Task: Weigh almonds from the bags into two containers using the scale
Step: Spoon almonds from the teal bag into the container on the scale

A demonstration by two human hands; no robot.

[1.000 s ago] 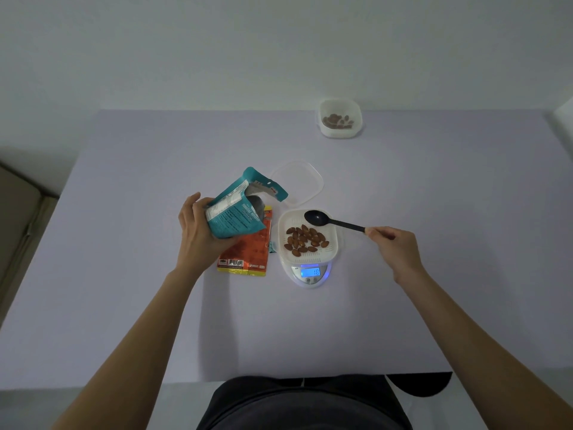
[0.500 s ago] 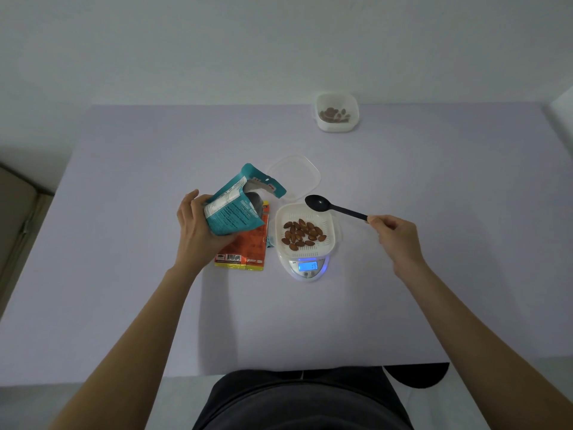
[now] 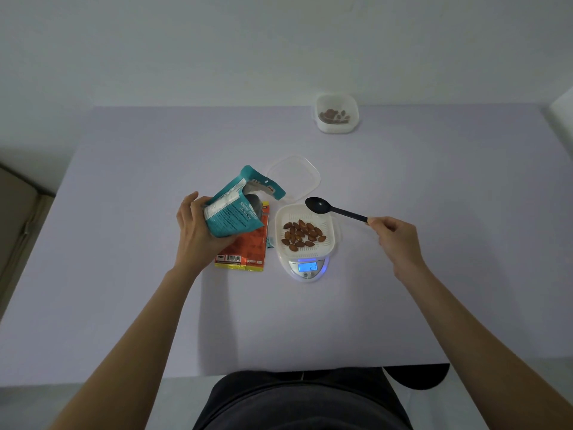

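My left hand (image 3: 198,231) grips an opened teal almond bag (image 3: 235,209), tilted with its mouth toward the scale. An orange bag (image 3: 248,249) lies flat under it. A white container (image 3: 305,252) holding several almonds (image 3: 303,233) sits on the small white scale (image 3: 307,268), whose blue display is lit. My right hand (image 3: 398,240) holds a black spoon (image 3: 335,208) by the handle; its empty bowl hovers over the container's far rim. A second white container (image 3: 337,114) with almonds stands at the table's far edge.
A clear plastic lid (image 3: 294,176) lies just behind the scale and bag. The lavender table (image 3: 124,212) reaches to a pale wall at the back. A beige seat edge (image 3: 15,212) shows at the far left.
The spoon has drawn slightly back and up from over the almonds to the container's far rim. The teal bag and left hand stay in place; the view shifted a little.
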